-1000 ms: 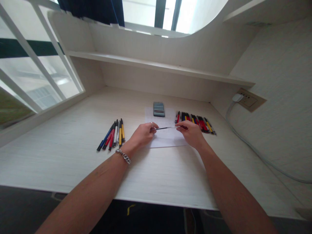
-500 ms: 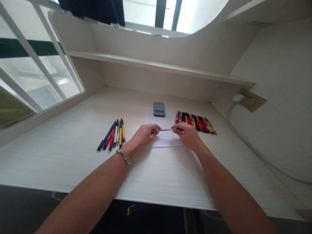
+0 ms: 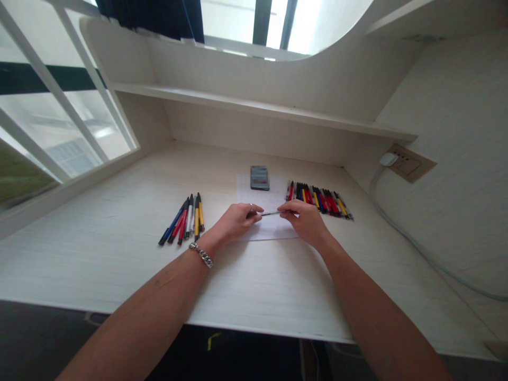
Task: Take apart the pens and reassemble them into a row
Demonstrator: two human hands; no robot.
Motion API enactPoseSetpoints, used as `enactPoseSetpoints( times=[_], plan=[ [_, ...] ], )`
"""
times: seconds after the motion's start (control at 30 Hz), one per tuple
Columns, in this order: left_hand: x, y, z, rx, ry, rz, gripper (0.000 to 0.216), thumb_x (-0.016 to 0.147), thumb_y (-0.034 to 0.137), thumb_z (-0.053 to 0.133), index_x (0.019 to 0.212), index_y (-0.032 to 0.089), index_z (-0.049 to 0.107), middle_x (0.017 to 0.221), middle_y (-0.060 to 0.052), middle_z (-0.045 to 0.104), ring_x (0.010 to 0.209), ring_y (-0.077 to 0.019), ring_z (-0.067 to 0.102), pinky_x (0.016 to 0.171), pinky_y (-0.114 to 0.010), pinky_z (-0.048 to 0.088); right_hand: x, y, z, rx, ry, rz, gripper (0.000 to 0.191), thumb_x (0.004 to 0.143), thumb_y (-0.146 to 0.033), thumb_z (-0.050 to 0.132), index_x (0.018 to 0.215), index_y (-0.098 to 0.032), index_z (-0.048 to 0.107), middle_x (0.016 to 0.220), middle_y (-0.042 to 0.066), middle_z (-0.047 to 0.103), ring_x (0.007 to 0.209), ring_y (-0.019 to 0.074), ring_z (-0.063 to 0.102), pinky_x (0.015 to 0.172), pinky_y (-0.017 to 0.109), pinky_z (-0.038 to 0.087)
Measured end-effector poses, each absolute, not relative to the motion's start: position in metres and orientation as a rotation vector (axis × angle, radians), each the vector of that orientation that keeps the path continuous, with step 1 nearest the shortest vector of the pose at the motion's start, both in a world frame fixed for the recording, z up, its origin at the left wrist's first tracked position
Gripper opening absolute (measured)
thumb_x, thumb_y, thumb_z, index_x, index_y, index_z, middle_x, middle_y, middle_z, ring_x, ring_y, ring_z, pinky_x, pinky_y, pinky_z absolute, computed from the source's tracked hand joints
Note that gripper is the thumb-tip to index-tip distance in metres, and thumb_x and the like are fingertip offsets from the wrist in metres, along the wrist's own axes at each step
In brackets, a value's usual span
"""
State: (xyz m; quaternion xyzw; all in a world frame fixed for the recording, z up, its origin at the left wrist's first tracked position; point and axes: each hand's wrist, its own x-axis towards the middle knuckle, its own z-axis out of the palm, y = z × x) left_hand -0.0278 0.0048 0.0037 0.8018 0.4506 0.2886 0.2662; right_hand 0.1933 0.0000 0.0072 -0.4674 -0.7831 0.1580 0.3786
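Note:
Between my hands, a thin pen refill (image 3: 270, 213) lies level above a white sheet of paper (image 3: 270, 231). My left hand (image 3: 241, 219) pinches its left end, and my right hand (image 3: 305, 216) grips the right end between thumb and fingers. To the right of my right hand, several pens (image 3: 323, 201) in red, black, blue, yellow and white lie side by side in a row. Left of my left hand rests a looser group of pens (image 3: 183, 219) in blue, red, white and yellow. A dark phone-like device (image 3: 259, 178) sits at the paper's far edge.
The white desk (image 3: 119, 254) has a shelf (image 3: 254, 107) along its back. On the right wall, a white plug sits in a socket (image 3: 410, 163), its grey cable (image 3: 413, 243) running down along the desk. A barred window opening (image 3: 59, 100) is at the left.
The thin refill has tilted slightly, its left end now a little lower. My hands have shifted only slightly, the left fingers moving a bit rightward along it. The pens and device stay put.

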Motion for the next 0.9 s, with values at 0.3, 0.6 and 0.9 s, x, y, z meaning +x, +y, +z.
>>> enactPoseSetpoints(
  times=[0.3, 0.6, 0.9],
  plan=[
    [-0.030, 0.008, 0.000, 2.111, 1.223, 0.891, 0.022, 0.077, 0.024, 0.062, 0.096, 0.020, 0.072, 0.093, -0.005, 0.073, 0.084, -0.0178, 0.065, 0.077, -0.027, 0.048, 0.191, -0.001, 0.006, -1.281, -1.939, 0.652, 0.022, 0.085, -0.035, 0.054, 0.089, -0.019, 0.068, 0.069, 0.002, 0.067, 0.059, 0.0130, 0.059, 0.058, 0.024, 0.045],
    [-0.029, 0.009, -0.002, 2.166, 1.216, 0.816, 0.023, 0.081, 0.026, 0.056, 0.098, 0.020, 0.072, 0.095, -0.005, 0.073, 0.086, -0.0182, 0.065, 0.078, -0.028, 0.047, 0.187, 0.004, -0.002, -1.368, -1.875, 0.814, 0.035, 0.090, -0.045, 0.040, 0.090, -0.018, 0.062, 0.061, 0.001, 0.064, 0.047, 0.0106, 0.052, 0.045, 0.020, 0.038],
    [-0.029, 0.009, 0.001, 2.179, 1.218, 0.799, 0.026, 0.084, 0.029, 0.054, 0.100, 0.020, 0.071, 0.096, -0.006, 0.072, 0.087, -0.0183, 0.064, 0.078, -0.028, 0.046, 0.198, 0.003, 0.004, -1.291, -1.886, 0.735, 0.023, 0.076, -0.032, 0.064, 0.094, -0.018, 0.063, 0.074, 0.002, 0.066, 0.064, 0.0135, 0.060, 0.062, 0.025, 0.047]
  ],
)
